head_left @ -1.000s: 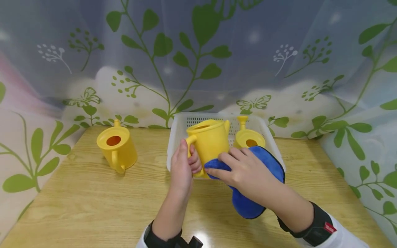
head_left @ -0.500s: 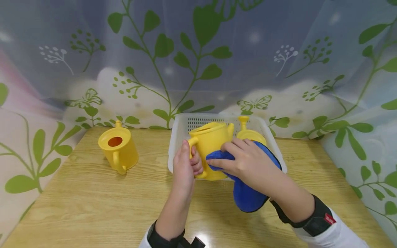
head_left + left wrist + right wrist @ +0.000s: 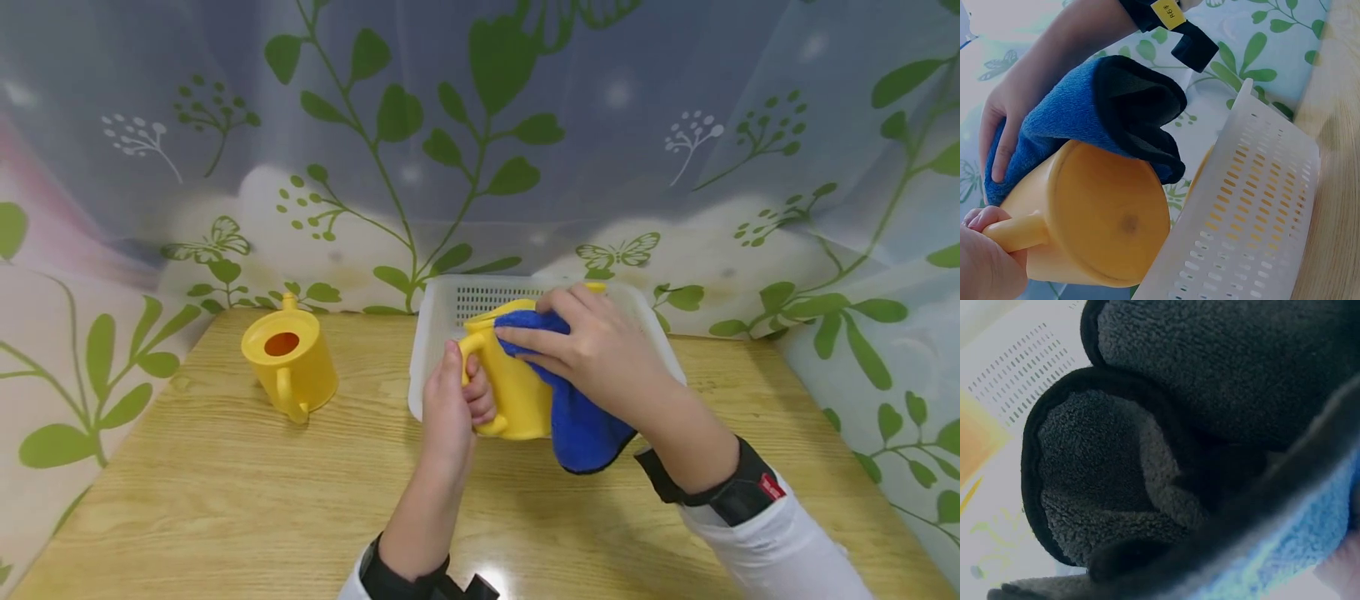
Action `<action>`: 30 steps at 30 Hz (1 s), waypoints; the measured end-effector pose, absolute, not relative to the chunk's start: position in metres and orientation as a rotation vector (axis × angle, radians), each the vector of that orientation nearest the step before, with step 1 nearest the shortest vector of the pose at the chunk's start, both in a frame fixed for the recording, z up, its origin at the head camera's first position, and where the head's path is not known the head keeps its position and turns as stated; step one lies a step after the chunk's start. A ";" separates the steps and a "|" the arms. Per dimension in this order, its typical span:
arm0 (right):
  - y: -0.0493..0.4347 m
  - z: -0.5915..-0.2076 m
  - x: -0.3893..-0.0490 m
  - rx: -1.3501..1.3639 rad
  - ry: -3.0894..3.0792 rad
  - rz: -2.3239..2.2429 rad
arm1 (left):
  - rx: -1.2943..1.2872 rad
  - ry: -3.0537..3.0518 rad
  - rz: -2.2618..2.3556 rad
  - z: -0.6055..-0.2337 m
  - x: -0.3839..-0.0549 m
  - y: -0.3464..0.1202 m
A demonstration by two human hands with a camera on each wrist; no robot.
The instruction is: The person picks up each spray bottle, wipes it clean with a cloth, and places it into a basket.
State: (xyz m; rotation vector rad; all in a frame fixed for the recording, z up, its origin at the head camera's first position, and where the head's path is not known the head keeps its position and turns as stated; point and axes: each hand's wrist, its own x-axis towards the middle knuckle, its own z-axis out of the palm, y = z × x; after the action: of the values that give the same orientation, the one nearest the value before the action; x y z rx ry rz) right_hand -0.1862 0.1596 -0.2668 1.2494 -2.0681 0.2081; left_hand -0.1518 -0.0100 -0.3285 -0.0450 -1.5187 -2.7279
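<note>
My left hand grips the handle of a yellow watering can, held above the front of a white basket. In the left wrist view the can's round base faces the camera. My right hand holds a blue cloth against the can's upper side, covering part of its rim and its spout. The cloth's dark grey underside with black edging fills most of the right wrist view. Behind my right hand, only a bit of yellow shows from another can in the basket.
The white perforated basket stands on the wooden table against a leaf-patterned curtain. Left of it, a third yellow watering can stands upright, its handle toward me.
My right hand has moved the cloth up along the can, from its lower side to near the rim. It now hides the can in the basket. My left hand keeps its grip.
</note>
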 end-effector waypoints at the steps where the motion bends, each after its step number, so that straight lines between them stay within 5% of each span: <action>1: 0.160 -0.268 -0.185 1.255 -2.072 0.202 | -0.048 -1.516 -2.725 -0.328 -0.152 -0.010; 20: 0.177 -0.289 -0.145 1.418 -2.163 0.081 | -0.012 -1.360 -2.796 -0.324 -0.153 -0.018; 30: 0.182 -0.281 -0.167 1.456 -2.137 0.168 | -0.083 -1.440 -2.794 -0.327 -0.153 -0.018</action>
State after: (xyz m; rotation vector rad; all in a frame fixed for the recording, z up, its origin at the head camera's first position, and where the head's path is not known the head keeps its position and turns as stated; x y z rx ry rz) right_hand -0.1671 0.1820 -0.2813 1.4564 -2.1371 0.1682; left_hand -0.1525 -0.0177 -0.3271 -0.0826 -1.4399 -2.7941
